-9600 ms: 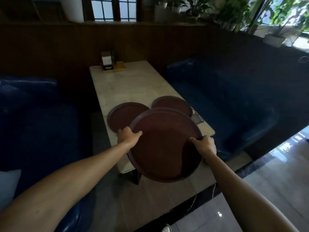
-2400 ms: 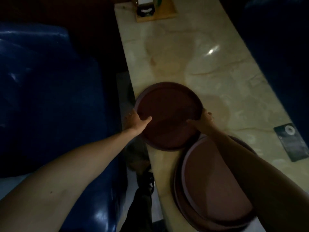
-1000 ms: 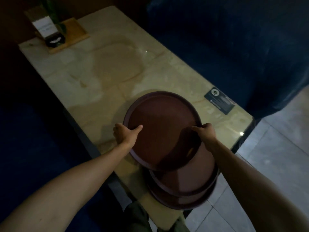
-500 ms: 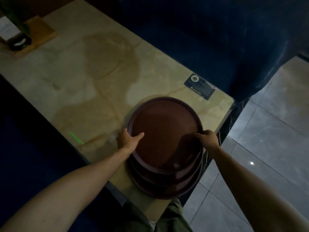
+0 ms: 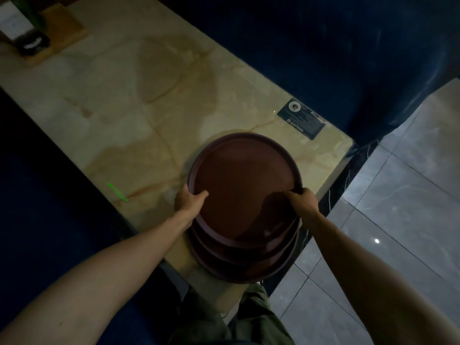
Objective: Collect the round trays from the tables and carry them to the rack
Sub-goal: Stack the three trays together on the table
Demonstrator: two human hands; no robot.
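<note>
Three round brown trays lie stacked at the near corner of a marble table (image 5: 154, 100). The top tray (image 5: 245, 185) sits a little farther onto the table than the two lower trays (image 5: 249, 266), whose near rims jut out below it and over the table edge. My left hand (image 5: 188, 201) grips the top tray's left rim, thumb over the lip. On the right rim, my right hand (image 5: 302, 201) holds the same tray. The undersides of the trays are hidden.
A dark card (image 5: 301, 118) lies flat near the table's right edge. A wooden stand with a small sign (image 5: 32, 38) sits at the far left. Blue sofas flank the table, one (image 5: 323, 53) on the right. Pale floor tiles (image 5: 398, 220) spread to the right.
Across the earlier frames I carried the top tray toward the table corner and set it over the other two. In the last half second it settled squarer on the stack; both hands kept their grip.
</note>
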